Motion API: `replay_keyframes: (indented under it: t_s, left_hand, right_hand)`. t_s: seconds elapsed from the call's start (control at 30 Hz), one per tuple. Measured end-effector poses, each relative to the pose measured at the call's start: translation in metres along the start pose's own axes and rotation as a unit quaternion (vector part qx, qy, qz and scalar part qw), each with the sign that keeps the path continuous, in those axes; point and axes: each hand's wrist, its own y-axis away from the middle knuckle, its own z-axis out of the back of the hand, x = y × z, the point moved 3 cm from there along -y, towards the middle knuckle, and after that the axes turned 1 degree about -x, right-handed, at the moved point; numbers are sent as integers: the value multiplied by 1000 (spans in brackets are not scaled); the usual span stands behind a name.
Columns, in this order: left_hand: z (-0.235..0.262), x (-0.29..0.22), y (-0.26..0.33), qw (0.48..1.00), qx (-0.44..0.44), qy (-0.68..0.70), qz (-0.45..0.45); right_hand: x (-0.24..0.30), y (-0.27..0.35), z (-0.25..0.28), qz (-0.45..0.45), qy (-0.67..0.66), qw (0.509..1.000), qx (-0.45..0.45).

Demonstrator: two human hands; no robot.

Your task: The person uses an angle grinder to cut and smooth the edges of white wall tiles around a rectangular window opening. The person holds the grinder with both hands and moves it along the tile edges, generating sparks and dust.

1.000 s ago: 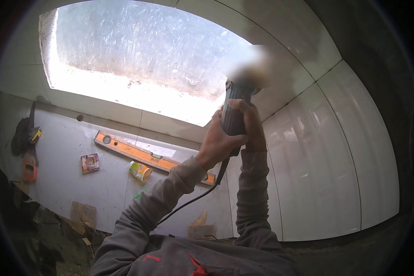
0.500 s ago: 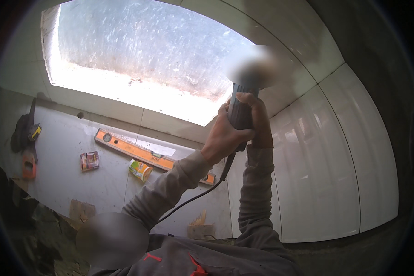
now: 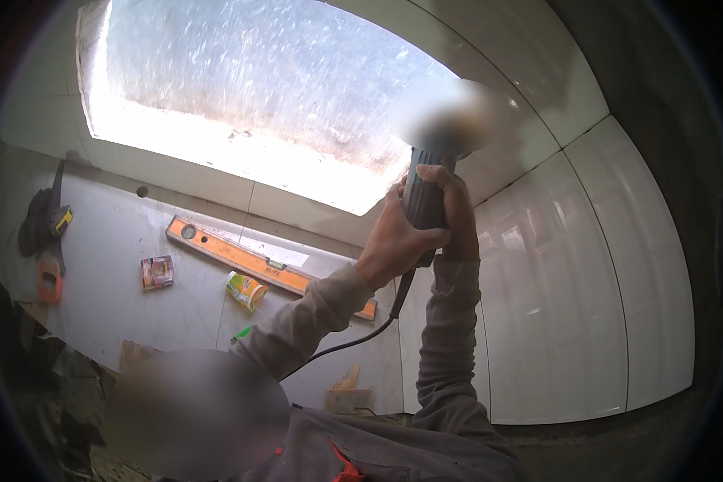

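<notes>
Beside the window (image 3: 257, 88), both hands (image 3: 395, 243) clasp the power tool (image 3: 425, 199), its long axis pointing forward, slightly rightward.

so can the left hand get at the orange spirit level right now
Probably not: the left hand is wrapped around the power tool, though the orange spirit level lies mostly uncovered.
</notes>
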Motion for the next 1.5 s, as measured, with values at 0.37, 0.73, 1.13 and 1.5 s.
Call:
replay_keyframes:
  t_s: [0.37, 0.73, 1.13, 1.5]
  left_hand:
    - [9, 14, 14, 1000, -4, 13, 11]
    - [19, 28, 27, 1000, -1, 4, 12]
    - [29, 50, 40, 998, -7, 13, 63]
    - [38, 68, 54, 997, 1, 6, 78]
  right_hand:
    - [-20, 7, -6, -24, 1, 1000, 2]
    - [-39, 20, -11, -50, 7, 999, -9]
    - [-64, 27, -15, -68, 4, 998, -3]
    - [-89, 34, -17, -87, -8, 996, 3]
